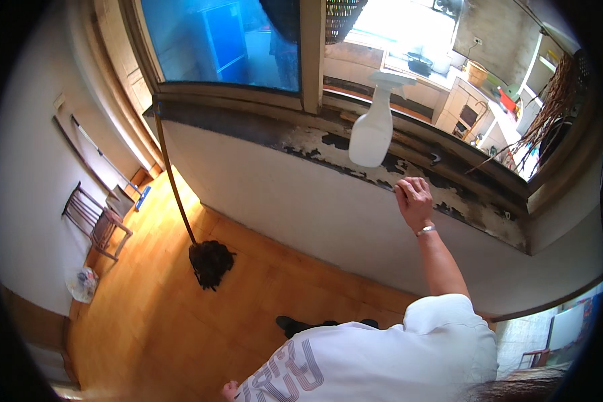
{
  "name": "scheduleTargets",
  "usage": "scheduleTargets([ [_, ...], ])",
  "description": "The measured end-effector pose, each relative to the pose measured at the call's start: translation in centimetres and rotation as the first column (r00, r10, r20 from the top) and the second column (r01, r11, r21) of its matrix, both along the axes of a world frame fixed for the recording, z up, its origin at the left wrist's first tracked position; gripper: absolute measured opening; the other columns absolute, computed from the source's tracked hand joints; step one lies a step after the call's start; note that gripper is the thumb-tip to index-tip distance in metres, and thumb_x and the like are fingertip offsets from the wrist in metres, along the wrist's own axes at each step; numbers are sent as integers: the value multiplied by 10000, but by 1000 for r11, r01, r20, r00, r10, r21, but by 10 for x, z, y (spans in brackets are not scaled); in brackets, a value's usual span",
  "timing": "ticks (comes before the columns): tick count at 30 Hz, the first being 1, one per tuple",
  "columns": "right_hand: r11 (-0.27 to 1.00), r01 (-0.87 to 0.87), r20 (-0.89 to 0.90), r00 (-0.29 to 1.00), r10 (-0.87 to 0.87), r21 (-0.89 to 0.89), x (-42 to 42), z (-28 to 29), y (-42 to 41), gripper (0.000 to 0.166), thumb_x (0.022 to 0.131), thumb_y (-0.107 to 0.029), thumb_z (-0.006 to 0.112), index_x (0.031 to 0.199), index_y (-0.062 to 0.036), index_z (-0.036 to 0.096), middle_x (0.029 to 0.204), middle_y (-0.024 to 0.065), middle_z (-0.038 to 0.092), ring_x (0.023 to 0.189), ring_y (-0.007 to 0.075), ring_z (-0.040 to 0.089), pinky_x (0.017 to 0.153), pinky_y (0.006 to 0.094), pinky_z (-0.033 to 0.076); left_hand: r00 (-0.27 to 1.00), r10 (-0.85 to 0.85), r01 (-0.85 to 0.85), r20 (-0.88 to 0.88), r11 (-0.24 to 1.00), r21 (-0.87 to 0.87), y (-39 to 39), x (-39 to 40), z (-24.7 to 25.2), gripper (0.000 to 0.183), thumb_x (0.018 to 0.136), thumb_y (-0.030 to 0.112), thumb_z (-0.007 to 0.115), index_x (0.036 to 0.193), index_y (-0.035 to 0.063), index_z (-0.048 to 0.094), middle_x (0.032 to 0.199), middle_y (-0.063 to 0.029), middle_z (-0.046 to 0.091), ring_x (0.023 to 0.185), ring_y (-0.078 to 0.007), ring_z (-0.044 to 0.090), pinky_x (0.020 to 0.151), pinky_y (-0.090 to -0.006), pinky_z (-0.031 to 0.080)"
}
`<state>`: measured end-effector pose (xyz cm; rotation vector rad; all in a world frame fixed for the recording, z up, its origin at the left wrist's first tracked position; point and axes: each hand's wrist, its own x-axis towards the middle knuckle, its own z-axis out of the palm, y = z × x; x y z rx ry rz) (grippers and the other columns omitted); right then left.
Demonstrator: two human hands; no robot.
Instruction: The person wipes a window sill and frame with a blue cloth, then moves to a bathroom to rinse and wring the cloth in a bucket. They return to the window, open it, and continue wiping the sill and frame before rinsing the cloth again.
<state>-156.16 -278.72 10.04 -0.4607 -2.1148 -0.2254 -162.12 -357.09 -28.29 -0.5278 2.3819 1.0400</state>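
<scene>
A white plastic spray bottle (373,130) stands on the worn window sill (301,138), whose dark coating is peeling. My right hand (415,197), with a metal bracelet at the wrist, rests at the sill's front edge just right of the bottle; its fingers are curled, and whether they pinch anything is not clear. At the bottom of the view, my left hand (230,390) hangs low beside the white shirt, mostly hidden, so its grip does not show. Further left, a dark mop (211,264) stands on the floor, its handle leaning against the sill's end.
Along the left wall are a wooden chair (103,226), a shovel (119,201), a blue-headed floor squeegee or broom (142,198) and a plastic bag (83,285). Dry twigs (558,95) jut in at the right of the window opening. Beyond it lies a tiled counter with a basket (476,74).
</scene>
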Motion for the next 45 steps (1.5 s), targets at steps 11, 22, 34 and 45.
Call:
scheduleTargets([
  [11,894,-360,-133,932,336,-267,-143,21,-97,84,775,27,684,829,-15,633,752,86,620,702,263,586,638,348,474,990,-140,135,-29,983,-123,-59,-166,33,214,879,174,615,741,11,613,572,-83,561,476,-188,544,444,-323,457],
  [22,959,-279,-33,960,277,-50,-423,1,-125,298,828,-118,669,1109,-36,612,1167,153,587,1106,347,527,934,431,450,929,302,-347,213,912,217,-115,-198,62,497,917,391,565,601,8,551,520,-76,527,480,-191,556,457,-354,456],
  [34,974,224,78,971,-225,11,-515,-62,-79,358,871,-351,636,1069,-53,655,1121,139,644,1074,315,574,950,435,443,983,178,-186,-55,941,-282,-293,-250,40,487,867,429,573,663,-5,659,588,-139,618,558,-229,601,541,-383,463],
  [45,949,315,165,938,-306,-28,-501,-67,-48,339,869,-282,671,1090,-28,636,1069,167,652,1048,339,585,916,426,461,968,231,-242,93,962,128,-214,-499,147,315,948,315,551,778,50,576,581,-52,573,476,-153,574,391,-286,433],
])
